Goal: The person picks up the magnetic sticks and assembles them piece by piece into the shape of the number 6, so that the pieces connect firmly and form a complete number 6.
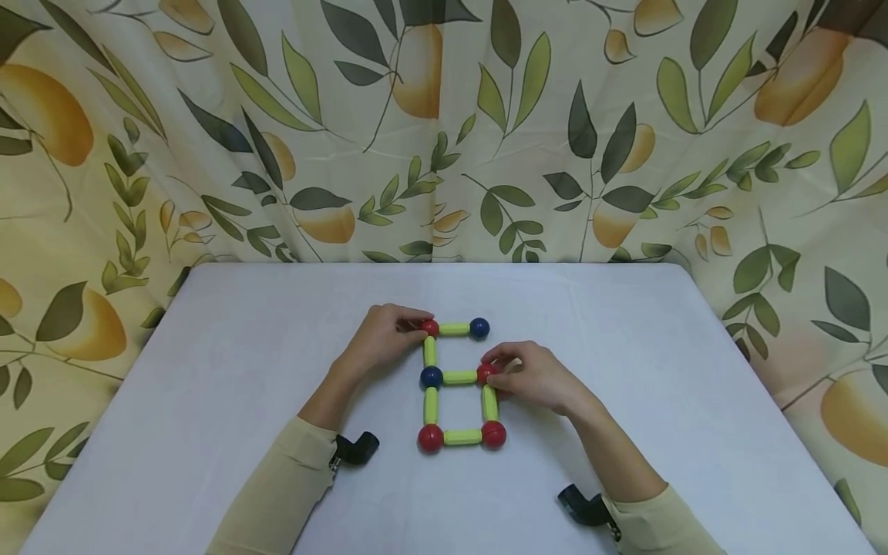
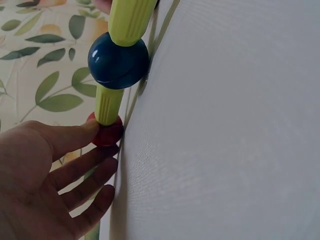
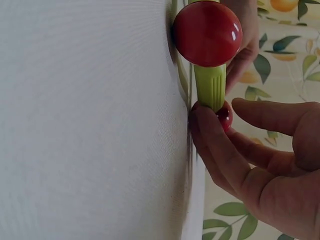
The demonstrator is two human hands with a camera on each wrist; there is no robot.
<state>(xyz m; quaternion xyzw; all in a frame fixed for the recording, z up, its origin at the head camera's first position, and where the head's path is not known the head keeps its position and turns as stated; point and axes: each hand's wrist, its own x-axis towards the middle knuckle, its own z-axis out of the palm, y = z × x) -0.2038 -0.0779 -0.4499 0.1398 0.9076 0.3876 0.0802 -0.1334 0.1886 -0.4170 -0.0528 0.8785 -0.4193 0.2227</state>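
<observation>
On the white table lies a flat frame of yellow-green rods and red and blue balls. My left hand [image 1: 384,337] pinches the red ball [image 1: 431,328] at its far left corner; the left wrist view shows thumb and fingers about that red ball [image 2: 107,134]. Around the middle-right red ball [image 1: 487,374] are the thumb and fingers of my right hand [image 1: 537,378]. A blue ball [image 1: 432,377] joins rods at the middle left. Another blue ball [image 1: 479,328] ends the far rod [image 1: 454,329]. Two red balls form the near corners, one at left [image 1: 431,438], one at right [image 1: 493,435].
The white tabletop [image 1: 277,308] stretches around the frame on all sides. Behind it hangs a curtain [image 1: 458,200] printed with leaves and fruit. A black wrist camera sits by each sleeve, one left [image 1: 358,449] and one right [image 1: 583,506].
</observation>
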